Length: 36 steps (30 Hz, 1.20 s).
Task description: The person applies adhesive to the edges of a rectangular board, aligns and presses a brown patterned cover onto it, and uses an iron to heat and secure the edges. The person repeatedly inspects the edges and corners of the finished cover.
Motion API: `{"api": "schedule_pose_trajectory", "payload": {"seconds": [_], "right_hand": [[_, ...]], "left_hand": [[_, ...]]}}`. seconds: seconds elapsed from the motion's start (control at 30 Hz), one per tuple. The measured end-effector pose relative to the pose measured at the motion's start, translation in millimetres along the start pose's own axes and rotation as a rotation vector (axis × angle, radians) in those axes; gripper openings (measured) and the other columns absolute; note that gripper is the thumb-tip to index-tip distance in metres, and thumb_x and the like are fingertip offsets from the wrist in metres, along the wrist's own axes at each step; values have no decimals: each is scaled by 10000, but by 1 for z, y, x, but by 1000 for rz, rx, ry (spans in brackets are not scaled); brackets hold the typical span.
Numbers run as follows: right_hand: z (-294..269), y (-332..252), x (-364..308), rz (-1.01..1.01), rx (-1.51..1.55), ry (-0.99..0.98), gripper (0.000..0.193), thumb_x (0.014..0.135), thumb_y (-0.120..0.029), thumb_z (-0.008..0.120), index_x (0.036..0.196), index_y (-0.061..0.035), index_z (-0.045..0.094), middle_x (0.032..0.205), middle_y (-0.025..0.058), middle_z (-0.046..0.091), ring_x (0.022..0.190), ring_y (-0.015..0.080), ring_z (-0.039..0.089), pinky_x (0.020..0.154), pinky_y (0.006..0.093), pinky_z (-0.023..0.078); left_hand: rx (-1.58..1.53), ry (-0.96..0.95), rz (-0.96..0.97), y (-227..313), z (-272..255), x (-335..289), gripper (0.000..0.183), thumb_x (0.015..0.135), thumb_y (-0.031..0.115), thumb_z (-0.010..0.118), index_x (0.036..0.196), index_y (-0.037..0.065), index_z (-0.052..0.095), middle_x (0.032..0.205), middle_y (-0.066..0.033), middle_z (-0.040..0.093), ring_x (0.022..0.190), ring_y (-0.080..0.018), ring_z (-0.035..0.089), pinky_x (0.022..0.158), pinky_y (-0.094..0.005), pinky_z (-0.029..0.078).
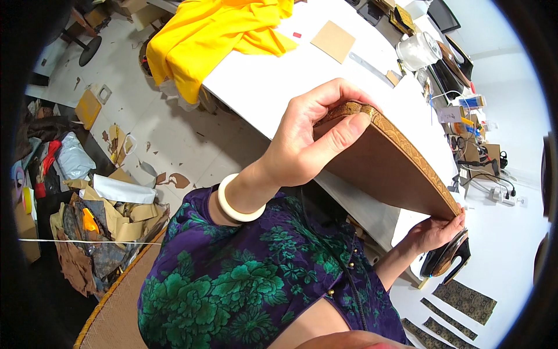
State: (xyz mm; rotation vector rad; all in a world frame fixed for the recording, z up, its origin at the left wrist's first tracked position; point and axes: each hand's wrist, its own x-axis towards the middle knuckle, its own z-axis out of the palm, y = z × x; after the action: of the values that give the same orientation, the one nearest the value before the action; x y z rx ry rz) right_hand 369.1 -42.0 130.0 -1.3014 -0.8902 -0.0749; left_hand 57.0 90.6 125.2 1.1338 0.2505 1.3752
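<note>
A flat brown piece, shaped like a handbag body with a wavy top corner and a golden-brown patterned edge band, is held tilted above the front edge of the white table. My left hand, with a cream bangle at the wrist, grips its wavy end, the thumb on the near face and the fingers over the patterned edge. At the opposite end, my right hand pinches the lower corner. The piece hides part of the tabletop behind it.
Yellow cloth drapes off the table's far left. A tan board square, a metal ruler and a white jar lie beyond. Dark patterned strips sit at lower right. Leather scraps heap at left.
</note>
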Motion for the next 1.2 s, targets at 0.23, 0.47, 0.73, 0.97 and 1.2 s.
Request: {"api": "schedule_pose_trajectory", "payload": {"seconds": [0.23, 0.47, 0.73, 0.97, 1.2], "right_hand": [[0, -3, 7, 155, 239, 53, 246, 1061, -194, 421, 1191, -8, 515, 1116, 103, 582, 1070, 177, 577, 949, 337, 484], [-6, 0, 9, 83, 109, 47, 172, 1045, -179, 476, 1118, -27, 510, 1083, 95, 589, 1028, 162, 576, 921, 311, 473], [-13, -3, 18, 182, 343, -244, 285, 1070, -260, 481, 1175, -2, 542, 1031, 69, 597, 947, 121, 570, 856, 275, 454], [-25, -12, 13, -24, 457, -153, 355, 1025, -318, 538, 1189, -5, 506, 1118, 99, 571, 989, 149, 587, 929, 292, 480], [-6, -43, -10, -481, 117, 86, 418, 992, -425, 595, 1122, -39, 497, 1014, 70, 561, 965, 196, 567, 936, 350, 454]], "left_hand": [[-18, 23, 77, -4, 3, 4, 169, 984, 76, 601, 1120, -25, 603, 969, -9, 627, 904, -51, 572, 836, -203, 462], [64, 39, 55, -14, 8, 4, 329, 995, 238, 602, 1168, -41, 588, 1108, -88, 649, 1035, -135, 579, 948, -268, 417], [92, 153, 204, -25, 15, 10, 310, 959, 225, 696, 1115, -19, 586, 988, -26, 638, 901, -69, 556, 834, -194, 421], [139, 90, 419, -22, 22, 23, 365, 946, 293, 708, 1117, -10, 595, 1026, -71, 670, 943, -116, 603, 904, -251, 441], [-363, 321, -139, -27, 66, 7, 609, 1002, 411, 592, 1474, 108, 357, 1423, -78, 462, 1285, -153, 445, 1051, -465, 398]]}}
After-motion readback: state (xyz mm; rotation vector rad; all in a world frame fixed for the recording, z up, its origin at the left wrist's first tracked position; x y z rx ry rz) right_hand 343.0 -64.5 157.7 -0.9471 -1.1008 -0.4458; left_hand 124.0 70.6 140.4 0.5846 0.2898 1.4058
